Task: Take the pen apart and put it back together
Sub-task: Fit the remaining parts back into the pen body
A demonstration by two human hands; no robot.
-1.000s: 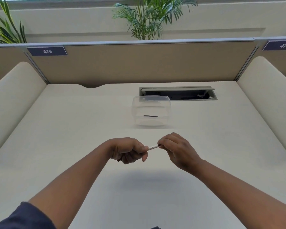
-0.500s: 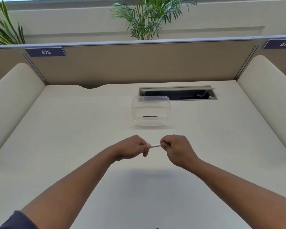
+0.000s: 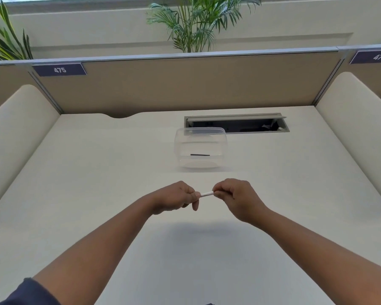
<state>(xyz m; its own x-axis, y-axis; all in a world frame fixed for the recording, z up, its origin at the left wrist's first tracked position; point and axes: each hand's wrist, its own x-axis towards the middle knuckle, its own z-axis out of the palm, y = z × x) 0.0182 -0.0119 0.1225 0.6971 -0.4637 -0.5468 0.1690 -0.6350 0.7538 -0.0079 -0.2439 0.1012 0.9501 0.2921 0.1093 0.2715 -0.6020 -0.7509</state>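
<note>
- White and short, the visible part of the pen (image 3: 206, 193) bridges the gap between 2 fists held above the near middle of the desk (image 3: 97, 172).
- The left hand (image 3: 175, 199) is curled closed around the pen's left end, knuckles up, thumb hanging down just beside the white barrel.
- The right hand (image 3: 235, 195) is likewise closed on the pen's right end, pinching it at the fingertips; the 2 hands are close together but do not touch.
- Both ends of the pen are hidden inside the fists, so which parts are on or off cannot be told.
- Both forearms reach in from the near edge; a dark blue sleeve (image 3: 29, 292) shows at the near left corner.
- Farther back, near the middle of the desk, stands a clear plastic tub (image 3: 200, 148) with a thin dark stick (image 3: 200, 154) lying flat inside it; what the stick is cannot be told.
- Just beyond the tub, to the right, a cable hatch (image 3: 237, 123) in the desktop stands open.
- A tan partition (image 3: 185, 84) closes the far side, carrying a label reading 475 (image 3: 59, 69) at the left and another reading 476 (image 3: 379, 56) at the right.
- Green palm plants (image 3: 196, 20) rise behind the partition.
</note>
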